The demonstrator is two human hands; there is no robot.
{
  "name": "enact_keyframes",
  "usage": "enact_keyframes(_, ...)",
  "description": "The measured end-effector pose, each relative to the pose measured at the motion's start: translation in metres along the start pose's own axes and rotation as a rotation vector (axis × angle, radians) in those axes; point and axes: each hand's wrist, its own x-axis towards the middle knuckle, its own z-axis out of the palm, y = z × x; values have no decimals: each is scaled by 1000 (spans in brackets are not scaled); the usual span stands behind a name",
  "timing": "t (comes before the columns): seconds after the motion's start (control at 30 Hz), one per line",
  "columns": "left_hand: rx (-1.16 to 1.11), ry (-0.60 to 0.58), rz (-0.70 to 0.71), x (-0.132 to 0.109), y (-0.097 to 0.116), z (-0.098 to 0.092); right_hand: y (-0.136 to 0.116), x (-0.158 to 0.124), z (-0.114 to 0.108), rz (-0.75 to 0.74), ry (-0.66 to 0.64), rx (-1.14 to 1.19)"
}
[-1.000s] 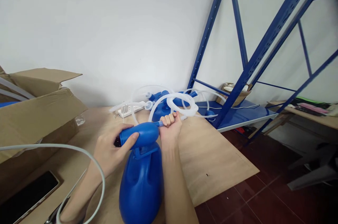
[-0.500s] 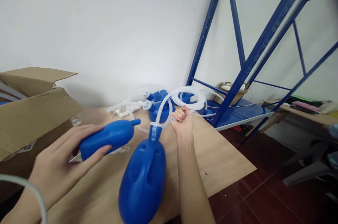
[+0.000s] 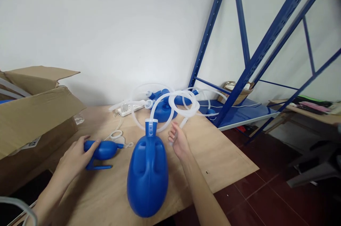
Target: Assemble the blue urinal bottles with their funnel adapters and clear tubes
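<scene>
My left hand (image 3: 76, 160) is closed round the base of a small blue bottle (image 3: 106, 150) with a narrow spout, low over the wooden table at left. Just under it is a blue bracket-like piece (image 3: 99, 167); I cannot tell whether it is joined to the bottle. A big blue plastic jug (image 3: 147, 183) with a moulded handle stands at the front middle. From its white-collared neck a coiled clear tube (image 3: 192, 108) loops to the right. My right hand (image 3: 179, 141) is closed round the tube's free end, beside the jug's neck.
More blue jugs with tubes (image 3: 162, 110) lie at the back, near a white power strip (image 3: 130, 108). An open cardboard box (image 3: 39, 112) stands at left. Blue metal shelving (image 3: 241, 112) rises at right, past the wooden table (image 3: 229, 169) edge.
My left hand has lowered the small bottle toward the table and away to the left. My right hand has come down slightly with the tube end. The jug appears farther from me.
</scene>
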Motion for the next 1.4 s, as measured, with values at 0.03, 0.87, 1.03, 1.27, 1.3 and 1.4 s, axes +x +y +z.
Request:
enact_keyframes(0.03,65,42,11,0,6,3,8,1,-1,-65,16,-72)
enact_keyframes(0.87,-784,-277,199,-17,187,62,40,24,4,-11,-436,-357)
enact_keyframes(1.03,-931,-408,114,-17,190,60,46,24,-3,-11,-409,-294)
enact_keyframes(1.27,-1145,-563,-12,-13,194,55,48,21,-3,-8,-384,-327)
enact_keyframes(1.3,-1171,-590,-14,-11,194,54,48,21,-3,-8,-378,-325)
enact_keyframes(1.4,-1195,-677,-10,-6,194,45,50,20,-4,-14,-343,-315)
